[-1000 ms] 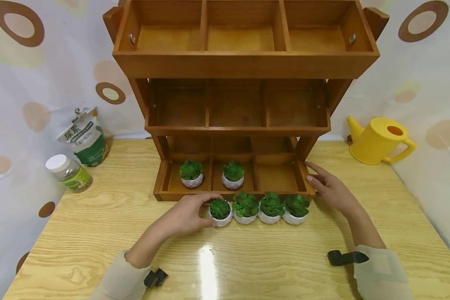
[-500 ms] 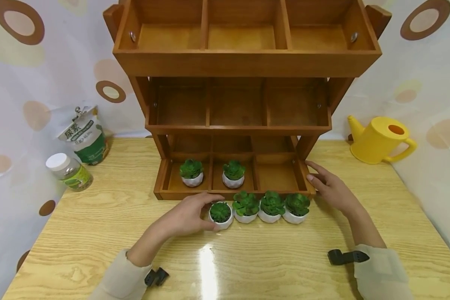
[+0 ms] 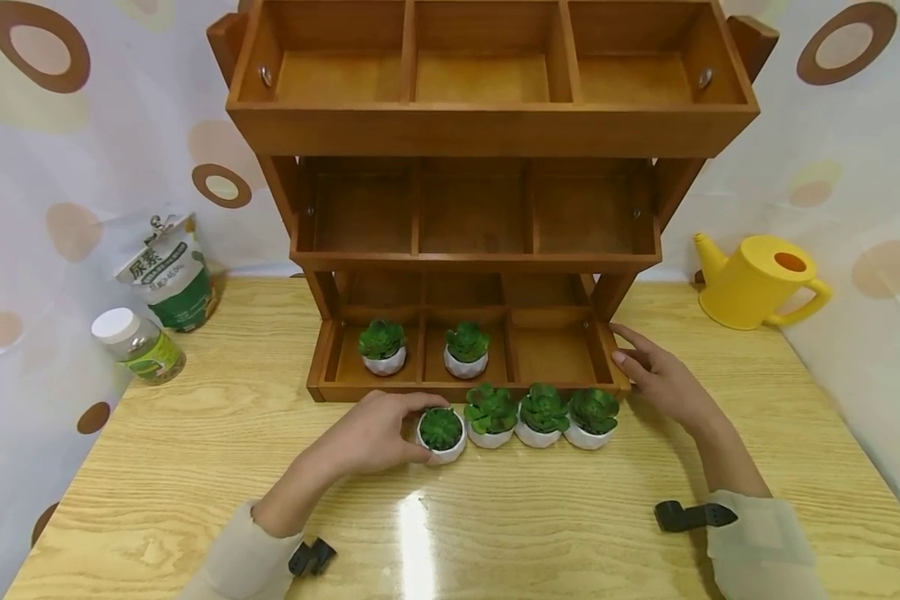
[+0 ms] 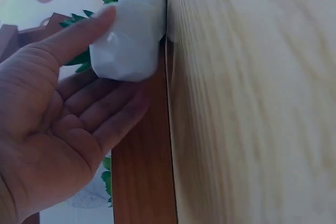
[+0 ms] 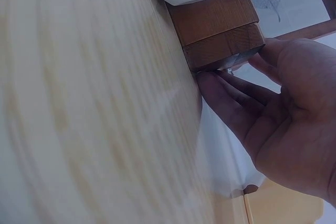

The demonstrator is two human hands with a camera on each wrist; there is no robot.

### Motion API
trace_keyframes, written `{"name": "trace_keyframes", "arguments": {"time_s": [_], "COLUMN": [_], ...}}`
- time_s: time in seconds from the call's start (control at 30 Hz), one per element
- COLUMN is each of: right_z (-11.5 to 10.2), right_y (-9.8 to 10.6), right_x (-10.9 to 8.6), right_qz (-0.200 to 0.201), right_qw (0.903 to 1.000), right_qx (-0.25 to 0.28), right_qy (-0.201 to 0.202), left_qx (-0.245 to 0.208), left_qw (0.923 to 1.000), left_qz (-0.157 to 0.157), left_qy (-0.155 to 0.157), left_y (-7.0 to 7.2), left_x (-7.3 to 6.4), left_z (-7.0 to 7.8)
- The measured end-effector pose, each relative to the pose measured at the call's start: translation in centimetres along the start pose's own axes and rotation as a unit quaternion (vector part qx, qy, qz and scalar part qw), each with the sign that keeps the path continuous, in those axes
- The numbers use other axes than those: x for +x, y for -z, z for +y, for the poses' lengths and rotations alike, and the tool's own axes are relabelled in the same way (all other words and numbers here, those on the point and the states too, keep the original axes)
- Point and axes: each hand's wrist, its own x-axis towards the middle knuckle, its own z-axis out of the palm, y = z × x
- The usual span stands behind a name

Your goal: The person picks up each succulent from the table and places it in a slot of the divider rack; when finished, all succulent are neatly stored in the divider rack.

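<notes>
My left hand [image 3: 378,429] holds a small potted succulent [image 3: 441,429] at the left end of a row on the table. In the left wrist view the thumb lies along the faceted white pot [image 4: 126,51], with the other fingers on its far side. Beside it stand more potted succulents [image 3: 491,415], in front of a wooden shelf [image 3: 465,392]. My right hand [image 3: 663,379] rests its fingertips against the right end of the shelf's bottom tier. In the right wrist view those fingers [image 5: 226,98] touch the wooden corner [image 5: 226,43].
Two potted succulents [image 3: 382,346] sit in the left and middle compartments of the bottom tier. A yellow watering can [image 3: 753,283] stands at the right. At the left are a white-capped jar [image 3: 141,346] and a clipped green-and-white bag [image 3: 172,279]. Patterned cloth hangs behind.
The succulent in my left hand has shifted slightly toward the front of the table, the hand moving with it. My right hand has stayed at the shelf's side.
</notes>
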Motion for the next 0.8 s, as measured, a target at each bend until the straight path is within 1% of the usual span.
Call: {"name": "trace_keyframes", "arguments": {"time_s": [0.13,0.3,0.4,0.5,0.63,0.8], "right_z": [0.0,0.0,0.2,0.3,0.4,0.4], "right_y": [-0.1,-0.2,-0.3,-0.5,-0.5,-0.1], "right_x": [0.1,0.2,0.1,0.1,0.2,0.1], "right_qz": [-0.003,-0.001,-0.001,-0.004,-0.006,0.000], "right_qw": [1.0000,1.0000,1.0000,0.9999,0.9998,0.9999], "right_qx": [0.002,-0.002,0.002,0.010,0.017,0.010], "right_qy": [-0.003,-0.004,0.003,0.009,0.006,0.004], "left_qx": [0.001,0.013,0.020,0.014,0.010,-0.003], "left_qw": [0.9998,0.9992,0.9990,0.9988,0.9984,0.9976], "left_qz": [0.020,0.037,0.039,0.041,0.046,0.054], "left_qy": [0.008,0.001,-0.010,-0.021,-0.033,-0.044], "left_y": [0.8,1.9,2.3,2.7,3.3,3.8], "left_x": [-0.3,0.1,0.9,1.6,2.6,4.1], "left_z": [0.6,1.8,2.7,3.5,4.6,5.7]}}
